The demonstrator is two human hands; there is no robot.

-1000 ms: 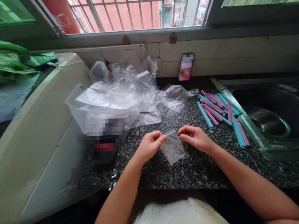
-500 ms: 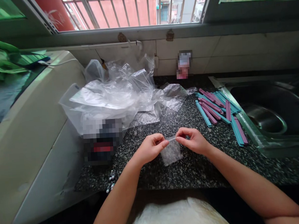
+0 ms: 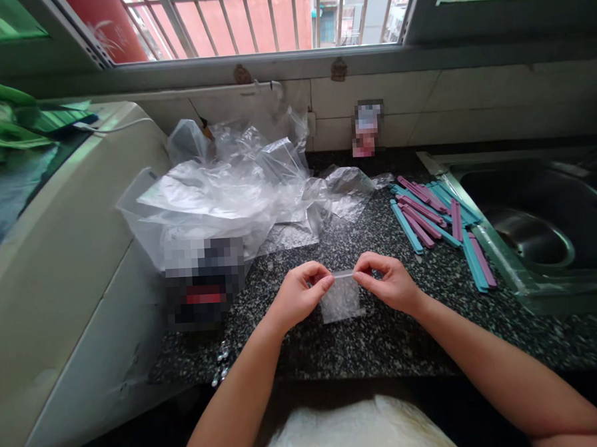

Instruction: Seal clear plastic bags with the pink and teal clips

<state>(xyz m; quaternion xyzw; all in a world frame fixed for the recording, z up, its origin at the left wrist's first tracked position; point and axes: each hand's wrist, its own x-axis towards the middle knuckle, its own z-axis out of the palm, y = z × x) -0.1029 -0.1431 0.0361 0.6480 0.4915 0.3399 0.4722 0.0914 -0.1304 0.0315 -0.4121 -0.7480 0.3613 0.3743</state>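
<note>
The person's left hand [image 3: 299,295] and right hand [image 3: 389,284] are each pinching a top corner of a small clear bag [image 3: 340,298] between thumb and fingertips, fingers closed tight. The bag is hanging just above the speckled counter [image 3: 384,339], between both hands. Plastic clips [image 3: 436,219] are lying near the sink [image 3: 534,231].

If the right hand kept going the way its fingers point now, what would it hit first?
The right hand points leftward along the top edge of the small clear bag it pinches. Straight on, it would probably meet the left hand, gripping the bag's other corner.
</note>
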